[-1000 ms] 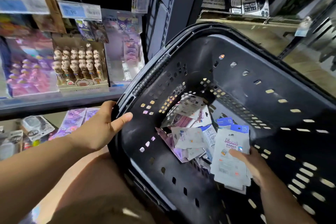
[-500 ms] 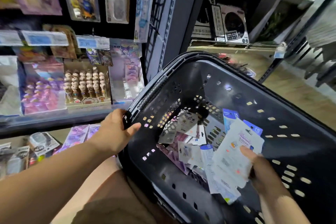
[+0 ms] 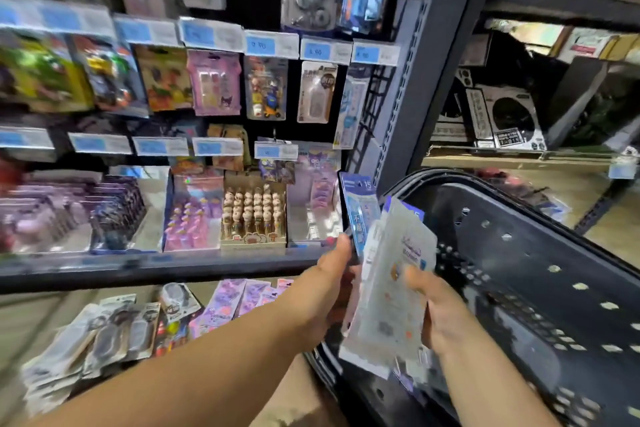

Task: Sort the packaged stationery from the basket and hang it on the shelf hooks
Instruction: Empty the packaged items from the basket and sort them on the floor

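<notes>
The black plastic basket (image 3: 519,253) at four o'clock is dotted with rows of pale slots. At its nine o'clock, the pale translucent stationery packets (image 3: 388,288) carry small orange and blue prints under blue headers. Blue-and-white paper price labels (image 3: 270,45) run across eleven o'clock.
</notes>
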Motion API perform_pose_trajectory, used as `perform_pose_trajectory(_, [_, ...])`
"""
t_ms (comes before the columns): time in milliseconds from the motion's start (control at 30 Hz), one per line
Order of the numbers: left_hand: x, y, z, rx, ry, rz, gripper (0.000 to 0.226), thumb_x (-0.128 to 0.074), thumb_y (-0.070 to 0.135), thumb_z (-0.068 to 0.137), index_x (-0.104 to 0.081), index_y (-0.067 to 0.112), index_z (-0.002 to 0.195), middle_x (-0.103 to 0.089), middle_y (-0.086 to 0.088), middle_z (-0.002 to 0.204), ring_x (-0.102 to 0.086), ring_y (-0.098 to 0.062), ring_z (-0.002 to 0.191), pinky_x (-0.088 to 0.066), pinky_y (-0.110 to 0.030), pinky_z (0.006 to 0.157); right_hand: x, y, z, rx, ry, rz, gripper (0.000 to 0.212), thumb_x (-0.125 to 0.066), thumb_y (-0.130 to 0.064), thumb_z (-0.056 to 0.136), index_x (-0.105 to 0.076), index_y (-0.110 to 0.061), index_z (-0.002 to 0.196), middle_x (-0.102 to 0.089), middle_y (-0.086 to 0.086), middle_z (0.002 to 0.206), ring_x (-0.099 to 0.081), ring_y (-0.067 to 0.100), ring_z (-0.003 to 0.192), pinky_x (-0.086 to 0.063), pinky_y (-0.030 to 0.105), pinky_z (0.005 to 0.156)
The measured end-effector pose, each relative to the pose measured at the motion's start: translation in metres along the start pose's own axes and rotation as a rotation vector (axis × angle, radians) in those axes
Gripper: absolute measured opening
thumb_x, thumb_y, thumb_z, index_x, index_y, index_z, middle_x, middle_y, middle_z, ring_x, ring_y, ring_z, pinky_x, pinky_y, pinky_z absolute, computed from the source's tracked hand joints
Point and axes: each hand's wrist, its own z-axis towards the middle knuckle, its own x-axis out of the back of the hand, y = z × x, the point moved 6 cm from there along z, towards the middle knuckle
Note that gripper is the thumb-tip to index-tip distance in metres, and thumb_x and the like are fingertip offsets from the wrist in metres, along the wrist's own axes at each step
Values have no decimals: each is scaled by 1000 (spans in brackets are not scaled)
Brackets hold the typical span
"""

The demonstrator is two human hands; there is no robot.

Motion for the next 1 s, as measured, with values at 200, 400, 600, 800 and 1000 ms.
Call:
perform_pose_trajectory(200, [37, 25, -28, -46, -54, -194, 78, -30, 74, 72, -69, 18, 109, -75, -12, 102, -73, -24, 87, -57, -34, 71, -78, 20, 40, -5, -82, -3, 82, -97, -30, 21, -73, -10, 96, -71, 20, 92, -71, 32, 74, -58, 43, 63])
perform_pose_trajectory(400, [110, 59, -56, -71, -23, -25, 47, -57, 56, 78, -78, 16, 95, -74, -11, 103, -71, -24, 87, -55, -35, 74, -141, 27, 74, 116, -59, -94, 37, -77, -2, 67, -67, -12, 102, -74, 10, 88, -71, 23, 74, -58, 37, 69])
perform_pose_trajectory(600, [186, 79, -85, -67, 159, 101, 30, -63, 31, 73, -77, 11, 90, -74, -6, 98, -62, -23, 93, -50, -40, 90, -209, 57, 110, 70, -37, -316, 80, -89, -43, 49, -58, -15, 118, -72, 7, 105, -70, 26, 94, -55, 49, 87])
perform_pose_trajectory(800, [272, 90, -120, -87, 299, -29, 28, -63, 12, 87, -64, 4, 113, -72, -10, 106, -65, -25, 102, -44, -45, 105, -273, 97, 142, -32, -113, -316, 52, -42, -63, 92, -68, -20, 107, -74, 1, 103, -68, 23, 101, -50, 48, 97])
perform_pose_trajectory(1000, [342, 66, -147, -66, 232, -115, 72, -97, 20, 33, -75, 3, 100, -72, -21, 106, -72, -35, 90, -60, -45, 66, -320, 162, 175, -91, -183, -302, 48, -45, -52, 94, -61, -19, 126, -65, 2, 125, -57, 22, 121, -39, 50, 109])
